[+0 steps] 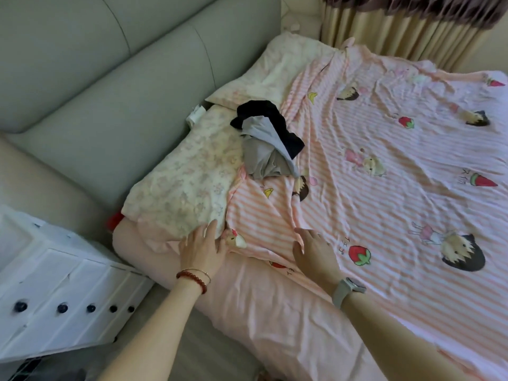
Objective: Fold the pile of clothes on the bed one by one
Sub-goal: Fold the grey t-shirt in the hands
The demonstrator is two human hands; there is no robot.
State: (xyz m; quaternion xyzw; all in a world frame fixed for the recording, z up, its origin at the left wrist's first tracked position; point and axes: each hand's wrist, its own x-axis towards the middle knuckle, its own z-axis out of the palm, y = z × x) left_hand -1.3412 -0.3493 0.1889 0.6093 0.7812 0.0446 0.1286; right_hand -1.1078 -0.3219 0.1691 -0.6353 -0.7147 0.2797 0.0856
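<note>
Two crumpled garments, a black cloth piece [270, 116] and a grey cloth piece [261, 152], are seen heaped together as a small pile on the bed, at the seam where a cream floral-print pillow [187, 185] meets a pink-and-white striped sheet printed with cartoon figures and strawberries [384, 166]. The grey piece is laid partly over the black one, and both are left unfolded. The pile is well apart from both hands.

The left hand [202, 247] is laid flat on the near edge of the floral pillow, fingers straight and spread, so its grip is wide and nothing is held. A red bead bracelet [192, 279] and a thin band are worn at that wrist. The right hand [313, 250] is rested palm down on the striped sheet just beside a printed strawberry; its fingers are relaxed and nothing is held there either. A grey-strapped watch [347, 291] is worn on the right wrist.

A second pale pillow [277, 67] is placed farther up the bed. A padded grey-green headboard [96, 78] is seen along the left, a white drawer unit with dark knobs [55, 284] at the lower left, and pleated beige curtains [398, 31] at the top.
</note>
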